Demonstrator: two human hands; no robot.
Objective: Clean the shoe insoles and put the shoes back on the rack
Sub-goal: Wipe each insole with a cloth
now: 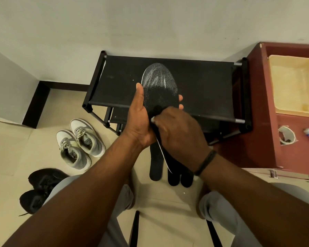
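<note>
Gripping black insole above rack: left hand curled round its edge, right hand pinching small white thing on its heel. Spare insoles on floor before rack, grey shoes left of rack.
</note>
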